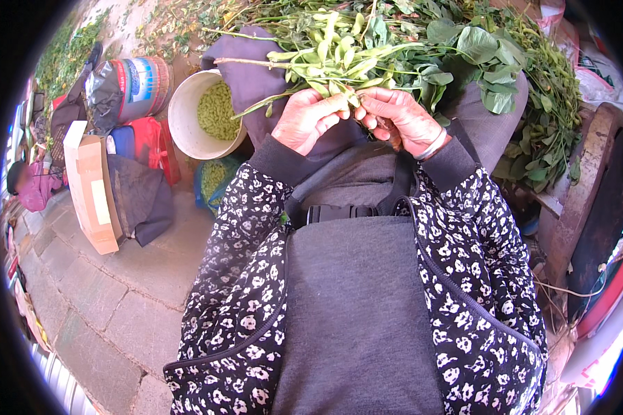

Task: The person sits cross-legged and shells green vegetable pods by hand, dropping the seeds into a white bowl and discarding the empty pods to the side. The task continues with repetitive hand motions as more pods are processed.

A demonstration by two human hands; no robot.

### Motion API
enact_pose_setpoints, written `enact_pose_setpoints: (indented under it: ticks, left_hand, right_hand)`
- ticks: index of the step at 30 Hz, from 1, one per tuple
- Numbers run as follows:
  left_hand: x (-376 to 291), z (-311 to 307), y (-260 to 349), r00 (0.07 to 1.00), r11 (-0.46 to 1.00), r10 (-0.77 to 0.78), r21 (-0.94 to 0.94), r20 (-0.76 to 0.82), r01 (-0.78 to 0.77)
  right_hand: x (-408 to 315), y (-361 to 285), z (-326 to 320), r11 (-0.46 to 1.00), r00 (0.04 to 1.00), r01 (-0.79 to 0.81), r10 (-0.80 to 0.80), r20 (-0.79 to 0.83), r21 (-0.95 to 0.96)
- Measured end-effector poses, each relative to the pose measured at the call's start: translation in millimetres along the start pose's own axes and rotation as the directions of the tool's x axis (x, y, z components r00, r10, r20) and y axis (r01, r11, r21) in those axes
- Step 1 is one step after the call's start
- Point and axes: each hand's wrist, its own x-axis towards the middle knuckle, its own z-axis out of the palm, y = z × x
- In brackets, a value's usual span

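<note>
Both hands meet above my lap, fingertips close together. My left hand (312, 118) pinches a green soybean pod (352, 98) between thumb and forefinger. Its other end is at the fingertips of my right hand (404, 119), which wears a bracelet at the wrist. What lies inside the curled right fingers is partly hidden. Just beyond the hands, soybean stalks (337, 57) with many pods and leaves lie across my knees. To the left of my left knee, a white bucket (184, 116) leans toward me with shelled green beans (218, 111) inside.
A blue plastic bag (202, 194) of green beans sits below the bucket. Further left are a cardboard box (91, 192), a red bag (148, 140) and a large printed tub (143, 85). A person (36, 187) is at the far left. Leafy stalks (545, 114) and a wooden frame (584, 197) flank my right.
</note>
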Motion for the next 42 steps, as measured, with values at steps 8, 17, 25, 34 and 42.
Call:
enact_pose_setpoints:
  ticks: [8, 17, 25, 34, 42]
  left_hand:
    - [4, -6, 2, 0.982, 0.99, -0.128, -0.077, -0.137, 0.118]
    - [17, -26, -1, 0.961, 0.874, -0.271, -0.404, 0.057, 0.271]
    - [18, -27, 3, 0.976, 0.892, -0.216, -0.4, 0.034, 0.211]
    - [26, -41, -5, 0.944, 0.904, -0.288, -0.28, 0.16, 0.323]
    - [20, -38, -10, 0.976, 0.924, -0.192, -0.318, 0.101, 0.215]
  right_hand:
    - [-1, 7, -8, 0.936, 0.97, 0.165, -0.21, -0.119, -0.312]
    - [14, 19, -24, 0.665, 0.803, 0.313, -0.567, -0.186, -0.678]
    - [20, 24, -21, 0.543, 0.747, 0.358, -0.655, -0.116, -0.76]
    - [29, 30, -25, 0.3, 0.539, 0.39, -0.841, -0.048, -0.871]
    - [18, 10, -3, 0.378, 0.561, 0.408, -0.822, -0.099, -0.831]
